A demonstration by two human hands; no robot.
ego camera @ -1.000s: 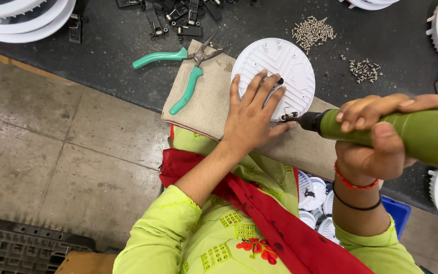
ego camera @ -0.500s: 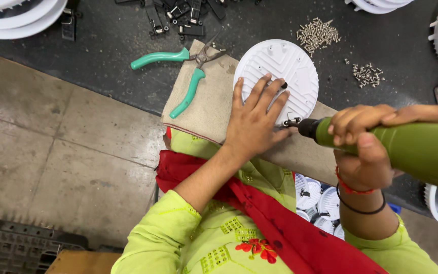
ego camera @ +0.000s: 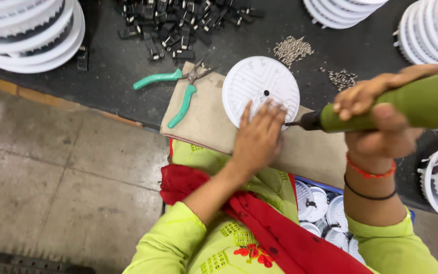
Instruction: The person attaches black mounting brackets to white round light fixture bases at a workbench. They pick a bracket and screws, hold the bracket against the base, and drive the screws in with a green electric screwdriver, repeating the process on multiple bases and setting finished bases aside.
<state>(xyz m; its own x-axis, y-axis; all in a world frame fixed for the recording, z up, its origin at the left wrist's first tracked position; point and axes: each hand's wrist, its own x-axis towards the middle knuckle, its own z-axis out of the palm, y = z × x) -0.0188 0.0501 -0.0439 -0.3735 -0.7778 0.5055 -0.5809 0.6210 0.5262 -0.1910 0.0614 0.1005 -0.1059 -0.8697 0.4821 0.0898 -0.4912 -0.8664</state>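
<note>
Head view: left hand (ego camera: 257, 139) lies flat, fingers spread, on the near edge of a white ribbed disc (ego camera: 260, 86) resting on a beige cloth (ego camera: 204, 119) on the tabletop (ego camera: 112, 66). Right hand (ego camera: 381, 119) is wrapped around a green screwdriver (ego camera: 391, 106), its tip touching the disc's edge. Green-handled pliers (ego camera: 178, 89) lie nearby.

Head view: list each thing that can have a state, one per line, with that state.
White round disc: lying flat on the cloth, pinned at its near edge.
Left hand: palm down, pressing the disc.
Right hand: closed around the green power screwdriver.
Green power screwdriver: held level, tip at the disc's edge.
Green-handled pliers: lying unheld, handles spread.
Beige cloth: spread over the bench edge.
</note>
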